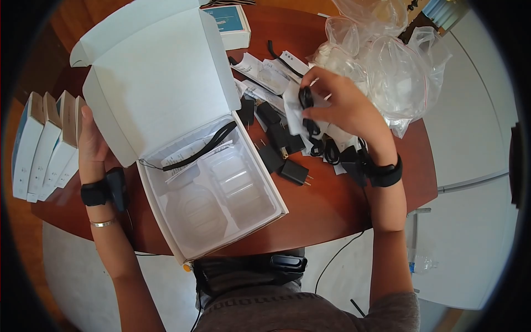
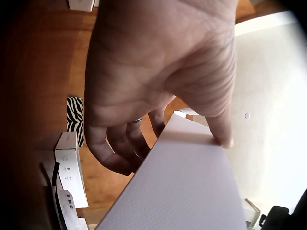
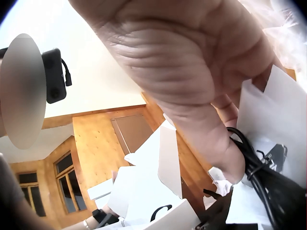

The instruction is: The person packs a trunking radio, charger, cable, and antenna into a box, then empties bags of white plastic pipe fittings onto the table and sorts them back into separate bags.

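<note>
An open white box (image 1: 213, 193) has a clear plastic tray (image 1: 243, 182); a black wrist strap (image 1: 207, 146) and a folded printed paper (image 1: 185, 157) lie across its upper part. My left hand (image 1: 93, 138) is at the left edge of the raised lid (image 1: 160, 77). In the left wrist view its thumb and curled fingers stand on either side of a white cardboard panel (image 2: 187, 177). My right hand (image 1: 345, 102) pinches a bundled black cable (image 1: 306, 99) between thumb and fingers, above the pile. White paper (image 3: 276, 110) shows beside the cable in the right wrist view.
Several black power adapters (image 1: 293, 172), coiled cables (image 1: 332, 152) and folded papers (image 1: 263, 72) lie right of the box. Filled clear plastic bags (image 1: 398, 77) stand at the back right. Several white boxes (image 1: 33, 149) line the left; another box (image 1: 235, 33) sits behind the lid.
</note>
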Demonstrator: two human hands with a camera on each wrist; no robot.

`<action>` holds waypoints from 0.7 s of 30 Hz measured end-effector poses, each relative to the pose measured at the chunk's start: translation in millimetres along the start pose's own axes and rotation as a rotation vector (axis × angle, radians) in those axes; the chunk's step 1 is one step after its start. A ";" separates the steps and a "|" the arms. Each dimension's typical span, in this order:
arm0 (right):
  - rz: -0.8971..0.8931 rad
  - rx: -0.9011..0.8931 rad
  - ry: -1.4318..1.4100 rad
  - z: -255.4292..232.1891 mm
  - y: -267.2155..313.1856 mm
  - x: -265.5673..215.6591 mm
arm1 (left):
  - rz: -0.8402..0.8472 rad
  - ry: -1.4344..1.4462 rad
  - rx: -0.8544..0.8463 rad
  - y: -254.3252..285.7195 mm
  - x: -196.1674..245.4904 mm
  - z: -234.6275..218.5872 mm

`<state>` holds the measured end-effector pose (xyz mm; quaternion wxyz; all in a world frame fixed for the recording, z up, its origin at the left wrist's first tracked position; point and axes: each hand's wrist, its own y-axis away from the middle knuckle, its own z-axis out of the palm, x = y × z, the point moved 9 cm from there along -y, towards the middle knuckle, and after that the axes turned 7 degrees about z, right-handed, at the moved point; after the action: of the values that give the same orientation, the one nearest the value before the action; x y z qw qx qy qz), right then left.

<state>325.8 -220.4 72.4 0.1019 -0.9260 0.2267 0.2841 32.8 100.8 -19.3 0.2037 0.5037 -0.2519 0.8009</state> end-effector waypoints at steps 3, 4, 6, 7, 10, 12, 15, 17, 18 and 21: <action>-0.097 0.102 -0.151 -21.4 4.7 -14.0 | 0.017 -0.034 -0.048 -0.8 4.3 -2.5; -0.224 0.166 -0.269 -32.5 9.7 -25.4 | 0.038 -0.062 -0.080 -1.3 6.6 -2.0; -0.223 -0.017 -0.549 -26.4 19.5 -48.2 | 0.054 -0.039 -0.082 0.0 7.4 -3.2; -0.220 -0.203 -0.825 -16.1 27.2 -62.0 | 0.073 -0.015 -0.083 1.0 8.4 -3.0; -0.356 -0.540 -0.849 26.3 48.9 -93.2 | 0.066 -0.019 -0.109 2.5 7.0 -2.9; -0.386 -0.608 -0.649 54.1 58.4 -104.2 | 0.044 -0.005 -0.114 -1.0 4.2 -12.8; -0.348 -0.597 -0.427 78.8 67.3 -107.4 | 0.015 0.005 -0.116 -2.4 3.1 -17.2; -0.359 -0.566 -0.436 76.9 70.2 -106.6 | -0.001 0.002 -0.117 -1.3 0.3 -20.3; -0.299 -0.603 -0.384 76.5 70.8 -105.1 | -0.018 0.020 -0.136 -1.5 -2.3 -22.3; -0.246 -0.578 -0.316 78.8 70.1 -96.6 | -0.036 0.055 -0.158 -5.0 -7.0 -33.6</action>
<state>183.4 -221.9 59.0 -0.0973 -0.8816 0.0053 0.4618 14.8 124.7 -36.9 0.2641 0.4683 -0.2996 0.7881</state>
